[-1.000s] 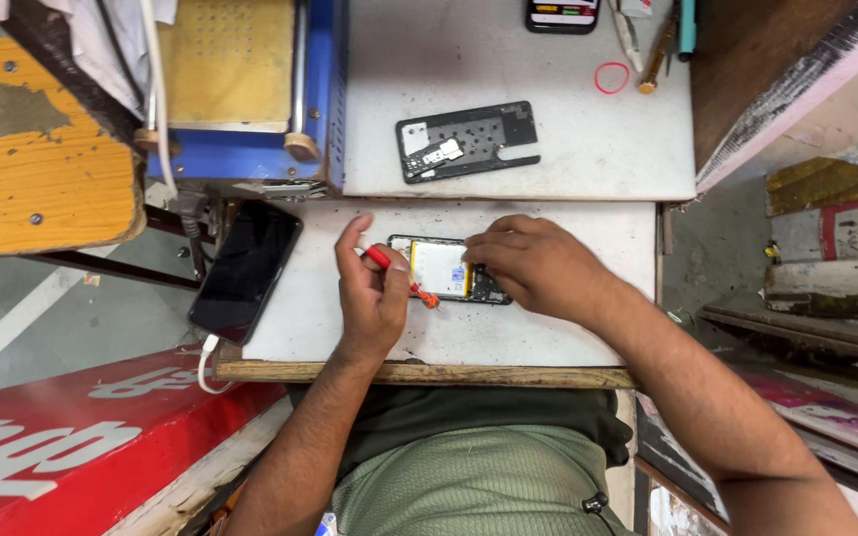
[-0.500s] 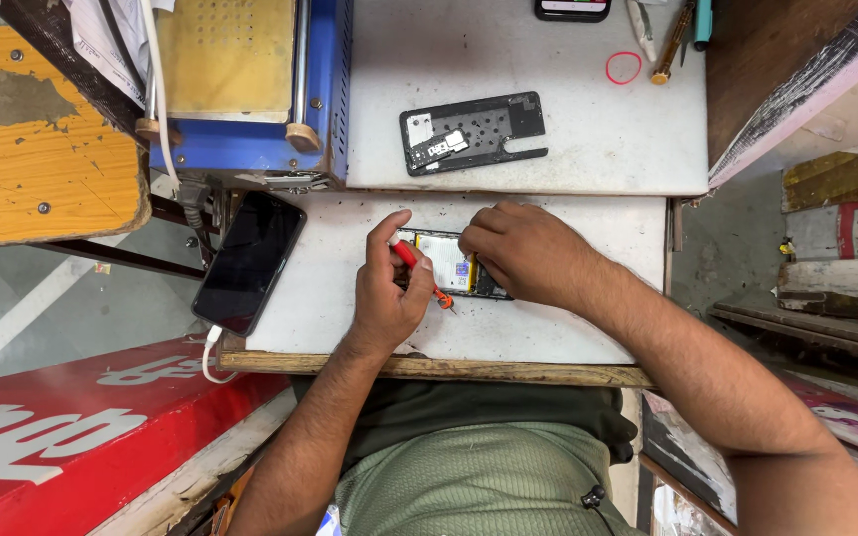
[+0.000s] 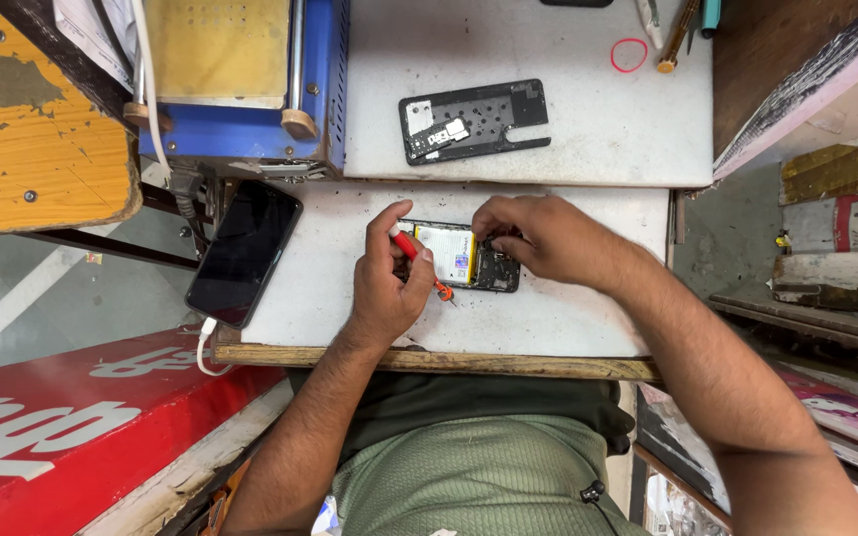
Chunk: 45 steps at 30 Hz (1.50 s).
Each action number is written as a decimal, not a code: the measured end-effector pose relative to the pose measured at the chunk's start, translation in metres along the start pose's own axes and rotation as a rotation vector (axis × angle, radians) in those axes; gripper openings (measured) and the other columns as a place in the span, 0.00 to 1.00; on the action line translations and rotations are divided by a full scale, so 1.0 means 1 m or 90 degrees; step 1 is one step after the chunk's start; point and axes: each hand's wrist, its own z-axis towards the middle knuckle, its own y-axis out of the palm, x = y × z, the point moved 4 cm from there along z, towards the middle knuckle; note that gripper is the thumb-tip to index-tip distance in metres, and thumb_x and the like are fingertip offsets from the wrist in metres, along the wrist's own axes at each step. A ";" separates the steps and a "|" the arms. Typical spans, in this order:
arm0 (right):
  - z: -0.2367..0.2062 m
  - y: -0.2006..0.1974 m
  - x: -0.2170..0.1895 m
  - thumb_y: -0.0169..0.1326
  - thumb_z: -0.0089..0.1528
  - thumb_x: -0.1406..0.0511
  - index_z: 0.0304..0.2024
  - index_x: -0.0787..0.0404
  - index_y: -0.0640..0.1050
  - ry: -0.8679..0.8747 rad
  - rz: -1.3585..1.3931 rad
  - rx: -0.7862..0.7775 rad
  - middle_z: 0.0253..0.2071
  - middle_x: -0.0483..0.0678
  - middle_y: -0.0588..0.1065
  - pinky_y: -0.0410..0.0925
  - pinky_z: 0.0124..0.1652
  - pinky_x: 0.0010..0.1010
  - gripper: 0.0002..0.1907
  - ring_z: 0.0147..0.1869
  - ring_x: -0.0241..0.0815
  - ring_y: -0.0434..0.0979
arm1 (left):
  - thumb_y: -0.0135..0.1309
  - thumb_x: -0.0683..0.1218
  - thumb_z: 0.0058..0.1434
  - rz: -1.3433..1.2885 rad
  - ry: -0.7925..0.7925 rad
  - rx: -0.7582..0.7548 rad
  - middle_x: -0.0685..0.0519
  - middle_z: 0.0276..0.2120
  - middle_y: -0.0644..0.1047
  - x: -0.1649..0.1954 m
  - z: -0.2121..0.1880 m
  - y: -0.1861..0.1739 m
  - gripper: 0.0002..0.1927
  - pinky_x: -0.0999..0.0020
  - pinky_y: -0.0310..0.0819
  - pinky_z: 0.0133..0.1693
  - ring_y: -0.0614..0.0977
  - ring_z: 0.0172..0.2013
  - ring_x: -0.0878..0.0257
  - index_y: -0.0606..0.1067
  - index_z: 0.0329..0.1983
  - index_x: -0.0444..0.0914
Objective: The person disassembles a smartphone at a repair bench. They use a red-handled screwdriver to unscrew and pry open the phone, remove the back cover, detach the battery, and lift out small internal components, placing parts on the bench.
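Here, at a white workbench [image 3: 568, 318], I work on an opened phone [image 3: 464, 256] that lies flat near the bench's front edge, its back off and its pale battery showing. My left hand [image 3: 389, 283] is curled around a red screwdriver [image 3: 419, 261], thumb and forefinger pinching the shaft, with the orange tip pointing down and to the right just beside the phone's lower edge. My right hand [image 3: 538, 233] rests over the phone's right end, fingers bent and drawn together on the dark circuit area; whether they pinch some small part I cannot tell, since the fingertips cover that spot.

Behind the phone, on a raised white slab [image 3: 588, 119], lies a black back cover [image 3: 474, 121] with a grid of small holes, well apart from my hands. A red rubber band [image 3: 630, 55] sits farther back on the same slab, near a few tool handles at the top edge.

To the left, a second phone [image 3: 245, 253] with a dark screen rests tilted at the bench's corner, a white cable [image 3: 203, 347] plugged into its lower end. Behind it stands a blue machine [image 3: 250, 129] with a yellowish top plate. A worn yellow board [image 3: 32, 129] lies at far left, and a red sign panel [image 3: 71, 427] runs below the bench. My green shirt [image 3: 479, 476] fills the bottom of the view.
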 end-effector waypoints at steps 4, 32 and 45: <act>0.000 -0.003 0.006 0.57 0.63 0.70 0.48 0.59 0.75 -0.029 0.098 -0.006 0.43 0.48 0.82 0.78 0.52 0.34 0.11 0.51 0.41 0.85 | 0.49 0.39 0.70 0.004 0.015 0.002 0.53 0.32 0.76 0.003 0.000 0.000 0.29 0.72 0.81 0.36 0.82 0.32 0.68 0.55 0.72 0.36; 0.007 -0.001 0.021 0.52 0.66 0.72 0.47 0.62 0.71 0.044 0.262 0.022 0.42 0.48 0.80 0.77 0.51 0.28 0.07 0.52 0.36 0.83 | 0.62 0.61 0.59 0.463 -0.087 -0.241 0.52 0.26 0.76 0.045 0.025 0.036 0.17 0.59 0.76 0.33 0.80 0.31 0.61 0.83 0.35 0.43; 0.006 0.005 0.035 0.53 0.66 0.73 0.47 0.63 0.72 -0.006 0.329 0.064 0.42 0.49 0.79 0.77 0.52 0.28 0.07 0.53 0.36 0.83 | 0.60 0.55 0.62 0.384 -0.139 -0.219 0.51 0.26 0.79 0.049 0.017 0.037 0.12 0.53 0.69 0.46 0.79 0.36 0.57 0.84 0.37 0.43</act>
